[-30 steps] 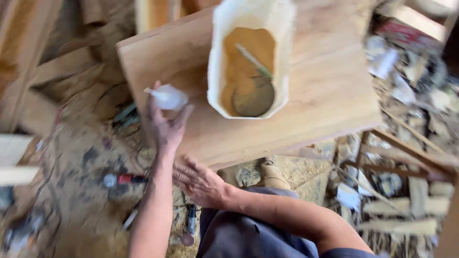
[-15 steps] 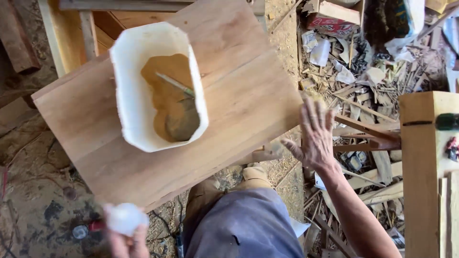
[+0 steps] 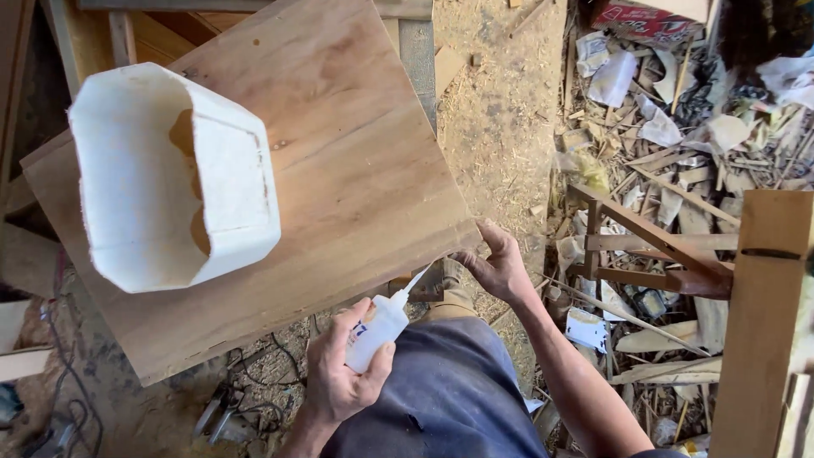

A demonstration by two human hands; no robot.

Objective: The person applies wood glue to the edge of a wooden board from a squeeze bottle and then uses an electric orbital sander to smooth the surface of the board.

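Observation:
A wide wooden board (image 3: 339, 153) lies flat in front of me. On its left part stands a cut-open white plastic container (image 3: 161, 178) with brown sawdust inside. My left hand (image 3: 339, 373) grips a small white squeeze bottle (image 3: 381, 322), its thin nozzle pointing up to the board's near edge. At the board's near right corner, my right hand (image 3: 496, 263) rests with its fingers against the edge, just right of the nozzle tip. My legs in blue-grey trousers (image 3: 441, 399) are below the board.
A floor covered in sawdust, with a heap of wood offcuts, paper scraps and a red box (image 3: 644, 21) at the right. A small wooden frame (image 3: 644, 254) and an upright wooden post (image 3: 763, 322) stand at the right. Cables and a tool lie at bottom left.
My left hand brought the squeeze bottle from the lower left up to the board's near edge. My right hand moved from open in the air down onto the board's corner. The view shifted right.

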